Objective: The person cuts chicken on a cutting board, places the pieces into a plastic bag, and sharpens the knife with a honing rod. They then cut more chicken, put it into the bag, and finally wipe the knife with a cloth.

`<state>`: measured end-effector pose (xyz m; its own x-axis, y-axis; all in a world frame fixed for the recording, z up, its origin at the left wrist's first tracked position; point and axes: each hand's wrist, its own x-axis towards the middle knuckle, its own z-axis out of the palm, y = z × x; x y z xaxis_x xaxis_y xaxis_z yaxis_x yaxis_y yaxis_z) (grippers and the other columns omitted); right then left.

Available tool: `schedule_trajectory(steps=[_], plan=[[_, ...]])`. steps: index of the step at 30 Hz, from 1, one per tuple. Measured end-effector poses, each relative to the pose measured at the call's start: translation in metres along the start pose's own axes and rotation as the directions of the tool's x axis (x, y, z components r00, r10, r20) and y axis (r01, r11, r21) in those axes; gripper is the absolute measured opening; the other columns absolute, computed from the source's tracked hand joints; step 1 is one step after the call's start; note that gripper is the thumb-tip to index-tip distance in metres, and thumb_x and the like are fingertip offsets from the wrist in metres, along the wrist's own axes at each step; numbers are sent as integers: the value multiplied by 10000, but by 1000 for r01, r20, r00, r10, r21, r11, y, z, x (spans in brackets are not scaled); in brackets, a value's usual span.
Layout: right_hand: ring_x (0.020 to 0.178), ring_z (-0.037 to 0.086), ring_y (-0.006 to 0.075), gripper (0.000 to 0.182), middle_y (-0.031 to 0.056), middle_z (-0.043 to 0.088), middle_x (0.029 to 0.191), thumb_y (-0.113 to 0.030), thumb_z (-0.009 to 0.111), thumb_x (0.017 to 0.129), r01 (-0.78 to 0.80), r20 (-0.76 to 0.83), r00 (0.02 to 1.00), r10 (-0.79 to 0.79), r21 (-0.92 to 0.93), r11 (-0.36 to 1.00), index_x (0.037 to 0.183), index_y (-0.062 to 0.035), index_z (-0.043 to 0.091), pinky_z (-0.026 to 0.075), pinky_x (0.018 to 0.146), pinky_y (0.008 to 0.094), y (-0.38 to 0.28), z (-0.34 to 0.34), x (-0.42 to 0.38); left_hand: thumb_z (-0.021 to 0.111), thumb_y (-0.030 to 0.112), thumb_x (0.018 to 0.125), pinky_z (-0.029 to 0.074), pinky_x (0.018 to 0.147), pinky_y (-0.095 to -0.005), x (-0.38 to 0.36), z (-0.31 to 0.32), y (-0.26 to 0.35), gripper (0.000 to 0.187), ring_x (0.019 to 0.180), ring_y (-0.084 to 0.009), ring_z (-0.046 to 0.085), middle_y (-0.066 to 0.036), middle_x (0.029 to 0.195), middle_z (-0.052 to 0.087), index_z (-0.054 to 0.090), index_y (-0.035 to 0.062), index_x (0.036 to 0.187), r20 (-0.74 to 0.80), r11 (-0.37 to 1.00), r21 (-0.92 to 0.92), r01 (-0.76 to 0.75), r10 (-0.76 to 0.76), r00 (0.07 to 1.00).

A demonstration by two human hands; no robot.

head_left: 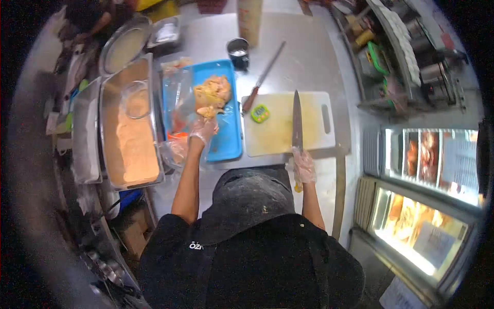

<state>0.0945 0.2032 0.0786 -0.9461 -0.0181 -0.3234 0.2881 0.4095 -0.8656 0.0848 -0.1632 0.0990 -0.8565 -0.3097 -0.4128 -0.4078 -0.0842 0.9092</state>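
Observation:
My right hand [304, 168], in a clear plastic glove, grips a long knife [297, 121]. Its blade points away from me over the white cutting board [278, 141], and the handle's yellow end shows below the hand. At the near part of a blue tray [226, 147], my gloved left hand [205, 129] has its fingers closed at a piece of raw chicken [208, 111]. More pale yellow chicken [215, 91] is heaped just beyond it. A clear plastic bag [177, 100] lies along the tray's left side. A green timer [260, 113] rests on the board.
A wooden-handled sharpening steel [265, 74] lies by the board, near a black cup [238, 53]. To the left stands a deep metal pan [105, 98] of orange-tan powder with a clear bowl in it. Shelves [383, 62] and lit display cases [417, 226] flank the right. A person [92, 20] is at upper left.

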Motion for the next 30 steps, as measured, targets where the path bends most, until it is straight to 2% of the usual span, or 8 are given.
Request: schedule_trajectory(steps=[2,3,6,9,14,18,19,30], plan=[[478,421,70,256,-37,452,558,-342,565,826,-157,-15,987,158,32,987,838,-86,573,327,418,253,-28,-16,-13,456,189,851,469,667,-381,-15,45,61,202,734,-338,573,-155,718,582,547,25,927,83,603,790,-111,74,994],[479,422,68,258,-39,445,554,-342,562,829,-151,-35,988,153,47,987,854,-85,568,325,417,253,-27,-20,-13,421,210,839,461,679,-407,5,63,25,238,750,-352,574,-178,760,589,562,52,949,208,478,760,-440,462,862],[483,426,64,266,-37,450,553,-323,560,832,-184,-55,982,183,-21,983,923,-74,560,332,418,254,-12,-39,-4,429,203,827,463,657,-436,9,148,37,219,768,-338,575,-175,808,590,568,68,928,49,626,736,-256,328,944],[488,438,78,305,-10,480,572,-334,545,832,358,-5,929,-370,-240,903,946,-51,557,351,425,270,65,-76,31,411,185,828,472,671,-425,15,223,-13,204,775,-328,574,-159,842,583,571,84,906,88,502,804,-319,430,898],[679,555,376,327,211,568,698,-314,459,845,188,126,981,-148,-410,892,1022,-46,523,435,627,443,1,-95,50,425,212,826,463,735,-383,3,260,-44,216,825,-301,564,-143,903,566,567,89,932,312,333,824,-458,407,858],[750,564,398,309,251,573,766,-312,437,838,94,321,945,69,-467,879,962,-45,529,442,656,452,-8,-90,62,468,272,815,449,736,-374,-6,254,-65,221,859,-280,546,-125,895,564,571,120,937,236,309,850,-426,499,834],[781,570,399,236,263,571,769,-230,469,797,491,493,831,-259,-431,757,934,-47,529,450,666,461,-2,-94,64,489,266,810,444,739,-379,-7,251,-68,203,866,-282,540,-126,890,562,578,122,920,197,379,827,-415,497,845],[742,578,399,251,261,570,734,-230,446,824,366,458,877,-146,-440,820,900,-4,526,452,644,470,10,-77,77,640,328,710,445,743,-401,-11,230,-63,232,859,-314,535,-157,923,567,615,109,782,64,365,843,-394,660,749]])
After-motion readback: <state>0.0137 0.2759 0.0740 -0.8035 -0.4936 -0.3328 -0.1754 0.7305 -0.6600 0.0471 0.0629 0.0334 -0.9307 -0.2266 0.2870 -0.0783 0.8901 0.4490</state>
